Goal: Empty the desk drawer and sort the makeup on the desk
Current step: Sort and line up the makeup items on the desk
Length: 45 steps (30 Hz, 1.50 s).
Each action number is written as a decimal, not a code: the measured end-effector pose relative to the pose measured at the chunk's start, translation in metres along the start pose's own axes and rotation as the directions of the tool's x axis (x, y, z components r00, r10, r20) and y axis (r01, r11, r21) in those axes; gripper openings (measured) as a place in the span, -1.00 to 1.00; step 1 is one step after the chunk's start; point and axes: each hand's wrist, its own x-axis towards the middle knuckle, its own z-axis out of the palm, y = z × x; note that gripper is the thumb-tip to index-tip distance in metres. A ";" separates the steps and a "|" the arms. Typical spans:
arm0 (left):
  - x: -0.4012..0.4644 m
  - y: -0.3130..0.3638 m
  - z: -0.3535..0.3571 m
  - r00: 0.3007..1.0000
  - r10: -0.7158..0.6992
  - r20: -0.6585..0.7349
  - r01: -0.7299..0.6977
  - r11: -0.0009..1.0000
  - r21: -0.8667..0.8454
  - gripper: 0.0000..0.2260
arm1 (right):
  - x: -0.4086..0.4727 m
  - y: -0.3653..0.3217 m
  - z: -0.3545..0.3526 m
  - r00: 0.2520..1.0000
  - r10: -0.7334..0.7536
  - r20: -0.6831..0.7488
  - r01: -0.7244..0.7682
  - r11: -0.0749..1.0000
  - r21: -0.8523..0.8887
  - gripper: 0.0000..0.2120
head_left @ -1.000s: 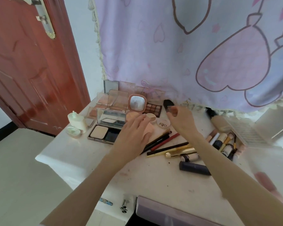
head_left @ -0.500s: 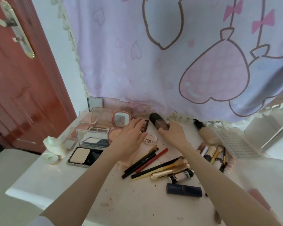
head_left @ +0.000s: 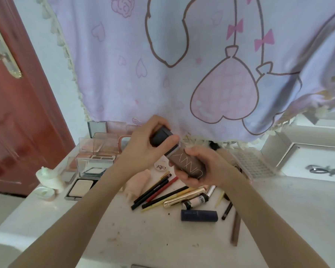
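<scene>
Foundation bottle (head_left: 186, 163) up off the desk (head_left: 124, 238), held in both hands over the spread of makeup, tilted with its dark cap (head_left: 161, 136) pointing up and to the left. Left hand (head_left: 143, 146) has its fingers curled round that cap, thumb laid across the near side. Right hand (head_left: 207, 167) wraps the brown body from below, fingers curled under it, thumb on top near the neck.

Right beneath the bottle, a small round white lid (head_left: 161, 167) lies on the desk, and beside it a pale pink puff (head_left: 138, 180). Fanning out below: a bunch of pencils (head_left: 155, 192), black, red and yellow, touching one another, then a gold tube (head_left: 184, 197) and a small white tube (head_left: 195, 202). A dark navy tube (head_left: 199, 215) lies on its side just below those.

Off to the left, open powder compacts (head_left: 85, 182) and clear-lidded palettes (head_left: 99, 146) crowd the back corner. A white bottle (head_left: 48, 178) stands at the desk's left edge. Behind it all hangs a lilac curtain (head_left: 162, 74) with heart balloons.
</scene>
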 end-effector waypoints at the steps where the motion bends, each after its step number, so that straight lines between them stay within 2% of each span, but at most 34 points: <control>1: 0.000 0.006 -0.001 0.999 0.040 0.001 -0.040 0.997 0.060 -0.79 | -0.001 -0.002 0.005 0.999 -0.004 0.044 0.006 0.999 -0.032 -0.54; 3: 0.000 0.013 -0.002 0.998 0.058 -0.017 -0.055 0.984 0.170 -0.74 | -0.002 -0.004 0.012 0.997 0.001 0.076 0.005 0.996 -0.085 -0.51; 6: 0.000 0.014 -0.004 0.998 -0.016 -0.058 0.027 0.981 0.191 -0.70 | -0.004 -0.005 0.023 1.000 -0.002 0.010 0.004 0.985 -0.174 -0.48; 11: -0.006 0.015 -0.004 0.995 -0.072 -0.070 0.087 0.963 0.254 -0.67 | -0.011 -0.002 0.042 0.981 -0.072 -0.179 -0.003 0.921 -0.389 -0.81; 15: -0.008 0.014 -0.003 0.992 -0.094 -0.081 0.113 0.955 0.274 -0.64 | -0.012 0.002 0.051 0.950 -0.140 -0.281 -0.022 0.862 -0.506 -0.82; 22: -0.017 0.017 -0.008 0.998 -0.018 -0.054 0.038 0.917 0.398 -0.77 | -0.012 0.011 0.063 0.913 -0.219 -0.344 -0.043 0.788 -0.614 -0.81; 29: -0.025 0.032 -0.015 0.999 0.002 -0.044 0.013 0.943 0.333 -0.80 | -0.008 0.018 0.075 0.883 -0.284 -0.373 -0.018 0.775 -0.632 -0.86; 30: -0.026 0.037 -0.013 0.998 0.029 -0.047 -0.013 0.950 0.313 -0.80 | -0.007 0.018 0.076 0.888 -0.283 -0.363 -0.012 0.774 -0.633 -0.86; 31: -0.030 0.055 -0.007 0.999 -0.009 -0.052 0.021 0.971 0.239 -0.80 | -0.007 0.020 0.077 0.893 -0.280 -0.353 -0.012 0.769 -0.639 -0.86; 32: -0.028 0.026 -0.015 0.996 -0.006 -0.090 0.028 0.972 0.234 -0.79 | -0.009 0.023 0.075 0.897 -0.276 -0.345 -0.020 0.755 -0.656 -0.87; 33: -0.027 -0.027 -0.041 0.973 -0.109 -0.204 0.155 0.961 0.228 -0.74 | -0.013 0.027 0.072 0.898 -0.269 -0.348 -0.036 0.743 -0.668 -0.89; 34: -0.031 -0.104 -0.068 0.921 -0.219 -0.321 0.279 0.948 0.154 -0.67 | -0.020 0.032 0.067 0.895 -0.259 -0.364 -0.051 0.751 -0.659 -0.91; 36: -0.028 -0.195 -0.130 0.822 -0.396 -0.409 0.461 0.885 0.070 -0.47 | -0.034 0.039 0.056 0.886 -0.205 -0.416 -0.075 0.821 -0.565 -0.92; 37: -0.025 -0.190 -0.142 0.811 -0.365 -0.458 0.437 0.898 0.058 -0.49 | -0.037 0.040 0.050 0.883 -0.187 -0.431 -0.087 0.836 -0.542 -0.90; 38: -0.023 -0.145 -0.134 0.787 -0.310 -0.534 0.430 0.896 0.113 -0.60 | -0.037 0.040 0.046 0.881 -0.184 -0.437 -0.097 0.832 -0.547 -0.89; 39: -0.016 -0.078 -0.109 0.820 -0.325 -0.471 0.439 0.886 0.152 -0.68 | -0.033 0.041 0.046 0.880 -0.188 -0.436 -0.099 0.826 -0.555 -0.88; 40: -0.017 -0.021 -0.082 0.900 -0.226 -0.372 0.307 0.936 0.174 -0.72 | -0.027 0.041 0.048 0.882 -0.198 -0.428 -0.088 0.822 -0.563 -0.88; 41: -0.021 0.018 -0.062 0.928 -0.198 -0.315 0.252 0.958 0.140 -0.73 | -0.019 0.041 0.051 0.883 -0.208 -0.421 -0.073 0.825 -0.560 -0.88; 42: -0.023 0.025 -0.053 0.942 -0.126 -0.312 0.182 0.971 0.157 -0.71 | -0.013 0.043 0.054 0.882 -0.211 -0.422 -0.061 0.836 -0.546 -0.88; 45: -0.037 -0.008 -0.054 0.936 -0.237 -0.262 0.299 0.926 0.229 -0.65 | -0.001 0.051 0.058 0.877 -0.208 -0.434 -0.032 0.875 -0.483 -0.89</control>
